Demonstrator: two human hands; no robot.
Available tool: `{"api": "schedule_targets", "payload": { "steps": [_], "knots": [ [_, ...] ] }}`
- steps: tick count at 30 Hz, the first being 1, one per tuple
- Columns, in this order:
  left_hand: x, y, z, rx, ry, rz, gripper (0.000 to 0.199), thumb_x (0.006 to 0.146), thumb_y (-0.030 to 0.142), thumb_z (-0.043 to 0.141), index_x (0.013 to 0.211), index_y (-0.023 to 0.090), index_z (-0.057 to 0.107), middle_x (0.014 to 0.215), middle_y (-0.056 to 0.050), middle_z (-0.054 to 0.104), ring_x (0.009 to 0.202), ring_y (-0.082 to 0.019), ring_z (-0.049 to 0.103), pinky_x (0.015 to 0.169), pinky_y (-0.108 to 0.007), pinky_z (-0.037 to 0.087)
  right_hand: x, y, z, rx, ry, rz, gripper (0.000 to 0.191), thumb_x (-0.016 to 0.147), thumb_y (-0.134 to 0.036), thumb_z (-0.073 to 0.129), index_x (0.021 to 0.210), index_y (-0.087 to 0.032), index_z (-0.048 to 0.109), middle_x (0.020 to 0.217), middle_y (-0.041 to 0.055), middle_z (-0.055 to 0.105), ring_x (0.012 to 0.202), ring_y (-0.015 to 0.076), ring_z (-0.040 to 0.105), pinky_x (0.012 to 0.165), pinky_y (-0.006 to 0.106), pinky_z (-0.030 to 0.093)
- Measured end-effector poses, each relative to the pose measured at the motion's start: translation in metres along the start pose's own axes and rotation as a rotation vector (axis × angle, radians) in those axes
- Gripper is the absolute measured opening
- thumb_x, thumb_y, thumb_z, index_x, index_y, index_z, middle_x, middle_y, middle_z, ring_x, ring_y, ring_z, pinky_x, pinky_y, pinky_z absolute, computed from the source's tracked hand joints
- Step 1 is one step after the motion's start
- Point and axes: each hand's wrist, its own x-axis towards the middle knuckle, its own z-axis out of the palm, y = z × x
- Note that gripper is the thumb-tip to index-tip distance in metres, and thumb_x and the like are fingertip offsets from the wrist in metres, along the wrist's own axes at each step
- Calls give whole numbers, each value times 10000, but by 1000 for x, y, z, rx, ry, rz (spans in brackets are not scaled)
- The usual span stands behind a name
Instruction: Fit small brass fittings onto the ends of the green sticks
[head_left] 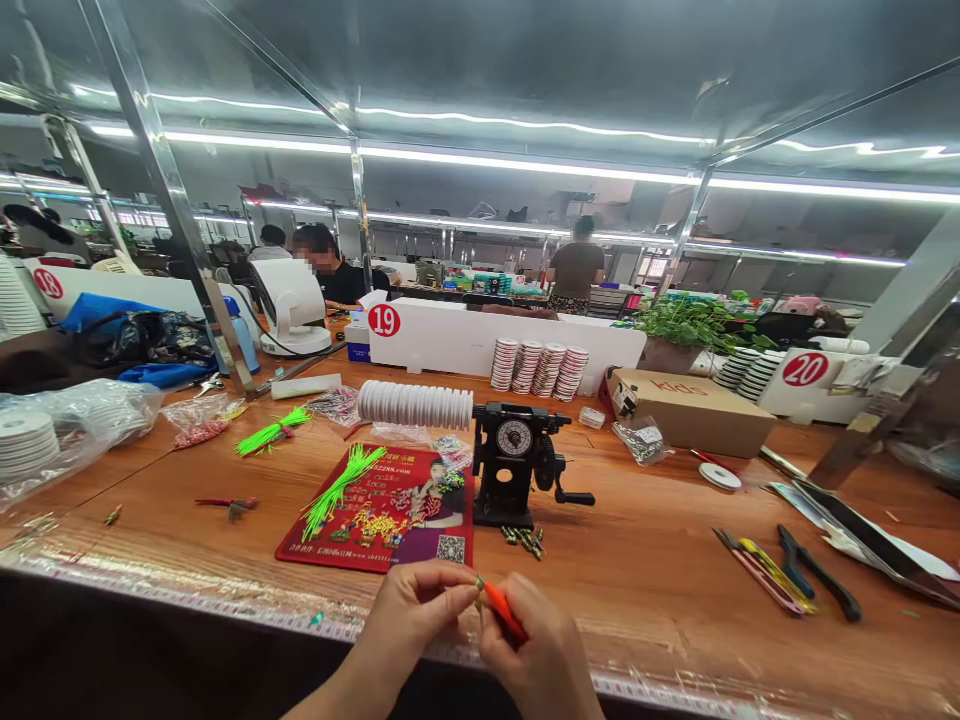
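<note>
Left hand [420,607] pinching tiny greenish piece [480,580], right hand [538,632] gripping slim orange implement [502,612], both near wooden table [645,570] front edge, so a slack pinch could drop the piece off it.

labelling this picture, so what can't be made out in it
- Orange item, lower end: head view, hidden by right hand.
- Tiny piece in left hand: head view, too small.
- Red mat, small print: head view, too small.
- Clear bag: head view, cut off by left edge.
</note>
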Motion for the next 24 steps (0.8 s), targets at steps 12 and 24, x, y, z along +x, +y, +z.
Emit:
{"api": "schedule_targets", "payload": {
  "steps": [12, 24],
  "knots": [
    [1, 0, -8, 1217, 40, 1212, 209, 820, 145, 436, 718, 173, 616, 713, -6, 711, 543, -149, 614, 500, -267, 401, 14, -3, -6, 575, -345, 618, 87, 578, -271, 412, 569, -184, 415, 520, -54, 362, 483, 89, 311, 446, 204, 264],
    [9, -7, -6, 403, -14, 38, 124, 676, 262, 541, 661, 146, 582, 593, -32, 643, 554, -173, 608, 514, -244, 451, 6, 11, -4, 800, -341, 636, 353, 755, -517, 442, 681, -172, 451, 513, -68, 380, 370, 53, 304, 356, 186, 208]
  ]
}}
